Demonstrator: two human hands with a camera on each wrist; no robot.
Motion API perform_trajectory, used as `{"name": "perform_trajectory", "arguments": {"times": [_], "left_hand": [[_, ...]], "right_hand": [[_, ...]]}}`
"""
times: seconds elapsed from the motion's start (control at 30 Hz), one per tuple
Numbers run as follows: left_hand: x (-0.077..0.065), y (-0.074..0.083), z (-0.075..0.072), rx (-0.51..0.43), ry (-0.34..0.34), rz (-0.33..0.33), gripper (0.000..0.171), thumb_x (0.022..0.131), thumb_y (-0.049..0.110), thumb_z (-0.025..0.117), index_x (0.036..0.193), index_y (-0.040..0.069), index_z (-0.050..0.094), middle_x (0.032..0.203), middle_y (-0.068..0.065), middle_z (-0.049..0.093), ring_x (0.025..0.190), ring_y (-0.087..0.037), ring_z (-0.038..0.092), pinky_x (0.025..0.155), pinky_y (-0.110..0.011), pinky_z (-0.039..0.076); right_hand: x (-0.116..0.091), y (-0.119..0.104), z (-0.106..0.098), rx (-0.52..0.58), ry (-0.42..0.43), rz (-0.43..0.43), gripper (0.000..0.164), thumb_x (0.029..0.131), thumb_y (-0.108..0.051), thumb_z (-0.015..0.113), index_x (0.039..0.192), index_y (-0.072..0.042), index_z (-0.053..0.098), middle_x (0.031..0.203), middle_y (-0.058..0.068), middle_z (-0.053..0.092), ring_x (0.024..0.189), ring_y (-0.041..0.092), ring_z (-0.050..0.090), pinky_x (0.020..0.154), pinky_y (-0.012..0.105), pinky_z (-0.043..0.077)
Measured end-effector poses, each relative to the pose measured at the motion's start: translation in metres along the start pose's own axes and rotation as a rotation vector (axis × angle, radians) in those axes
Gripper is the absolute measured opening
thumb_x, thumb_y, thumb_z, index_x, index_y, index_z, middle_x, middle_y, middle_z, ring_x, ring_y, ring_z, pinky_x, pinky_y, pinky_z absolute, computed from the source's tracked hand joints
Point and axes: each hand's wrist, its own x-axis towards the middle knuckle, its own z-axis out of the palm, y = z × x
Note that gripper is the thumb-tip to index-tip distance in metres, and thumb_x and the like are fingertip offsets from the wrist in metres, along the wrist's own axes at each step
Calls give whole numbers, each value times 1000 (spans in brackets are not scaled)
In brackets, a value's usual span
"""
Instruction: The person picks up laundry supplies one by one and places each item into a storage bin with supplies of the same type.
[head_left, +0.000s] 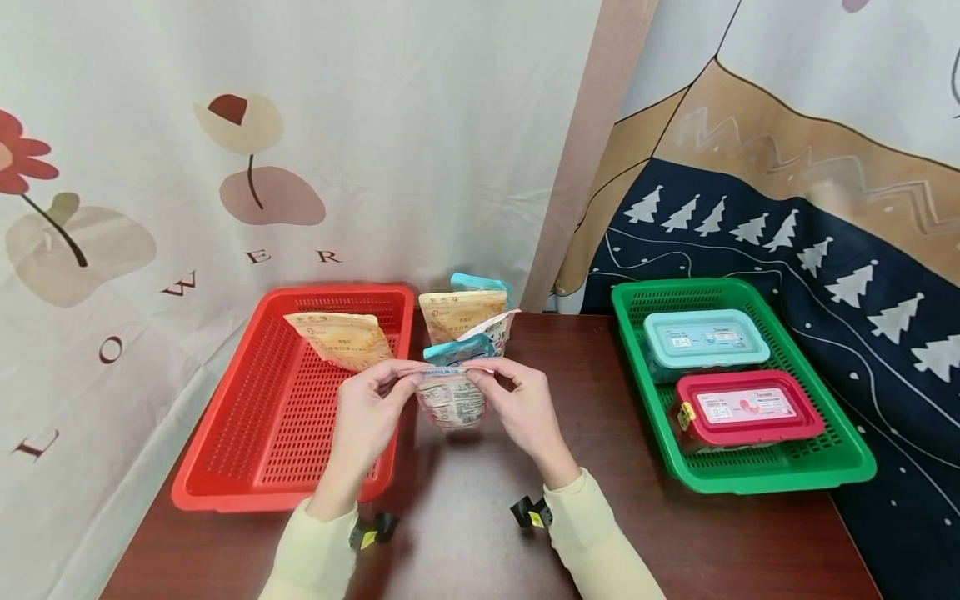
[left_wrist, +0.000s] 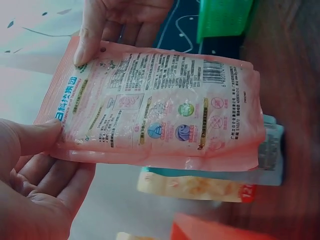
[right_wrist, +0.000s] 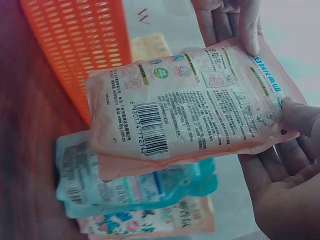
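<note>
Pinched between the thumbs and fingers of both hands is a pink pouch (head_left: pixel 452 402), its printed back with a barcode facing me. My left hand (head_left: pixel 369 410) grips one top corner and my right hand (head_left: pixel 522 407) grips the other. The right wrist view shows the pouch (right_wrist: pixel 175 105) held up by its top edge above the table. Just beyond it stand several other pouches: a blue pouch (head_left: pixel 459 351), a tan pouch (head_left: pixel 463 313) and a white floral pouch (head_left: pixel 502 330). Both palms are partly hidden in the head view.
At left lies a red basket (head_left: pixel 225 492) with a tan pouch (head_left: pixel 347 340) leaning inside. A green basket (head_left: pixel 795 482) at right holds a container with a light blue lid (head_left: pixel 707 337) and one with a red lid (head_left: pixel 750 407). Printed curtains (head_left: pixel 420 150) hang behind the brown table (head_left: pixel 600 500).
</note>
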Motion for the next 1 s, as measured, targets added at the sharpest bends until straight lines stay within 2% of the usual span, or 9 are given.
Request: {"name": "perform_trajectory", "arguments": {"times": [0.13,0.23,0.47,0.6,0.8,1.0], "left_hand": [[-1,8,-8,1,0,7,11,94,5,76,103,7,81,96,-10,78,74,-12,61,56,-18,41],[-2,15,-13,7,-2,19,11,95,7,76,105,7,81,97,-9,77,72,-13,58,54,-20,38],[0,26,-28,8,25,36,13,94,6,76,107,5,81,98,-11,78,82,-10,71,69,-18,54],[3,32,-38,-18,41,57,14,93,3,76,106,1,80,96,-8,79,81,-6,72,72,-19,56],[2,39,-55,-23,69,67,16,93,1,76,108,-3,78,93,8,78,82,-8,72,73,-19,56],[1,39,-73,10,90,77,18,94,2,74,112,-3,77,95,9,78,84,-10,71,74,-18,56]], "right_hand": [[3,-10,-2,3,-30,-32,15,95,-18,77,110,-15,82,103,-3,78,89,14,68,74,28,54],[5,-15,-3,8,-51,-53,16,95,-17,77,110,-14,82,105,-3,78,90,14,68,76,29,56],[13,-28,3,67,-106,-105,18,96,-15,76,113,-11,81,106,0,78,89,16,70,75,31,58],[18,-36,9,78,-125,-133,17,96,-14,75,112,-10,81,104,2,78,85,16,70,71,30,58],[25,-49,18,60,-144,-189,15,97,-16,75,110,-13,81,100,-2,78,83,13,70,68,29,57],[29,-57,33,70,-182,-203,15,96,-16,75,110,-13,81,97,-3,77,69,10,64,58,26,52]]}}
